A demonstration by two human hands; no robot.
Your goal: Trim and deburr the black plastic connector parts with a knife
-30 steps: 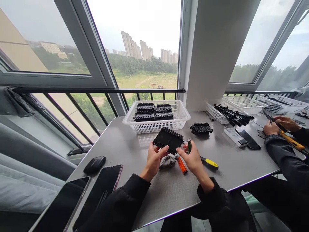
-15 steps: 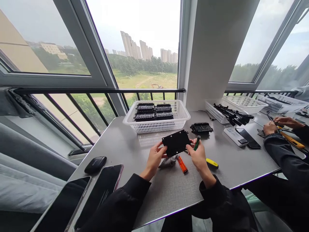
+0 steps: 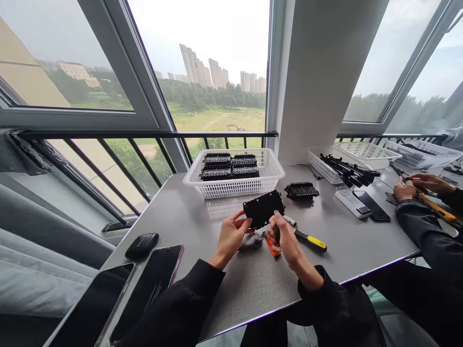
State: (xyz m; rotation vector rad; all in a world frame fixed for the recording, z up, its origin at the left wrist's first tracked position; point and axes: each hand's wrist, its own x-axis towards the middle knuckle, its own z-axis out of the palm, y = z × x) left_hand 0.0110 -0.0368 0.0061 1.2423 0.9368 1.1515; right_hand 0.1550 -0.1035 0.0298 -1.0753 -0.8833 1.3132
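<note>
Nearer the person than the white basket (image 3: 238, 187), the left hand (image 3: 230, 236) has its fingers clamped on a black plate (image 3: 261, 209). The right hand (image 3: 287, 243), also this side of it, wraps its fingers round a green tool (image 3: 277, 233). Another black part (image 3: 302, 190) lies right of the basket.

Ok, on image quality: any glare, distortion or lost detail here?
Head view, glare: the sky is nearly burnt out, and the glossy table mirrors the basket. Head view, distortion: the tall towers lean. Head view, shadow: the plate and the dark sleeves show little surface detail.
</note>
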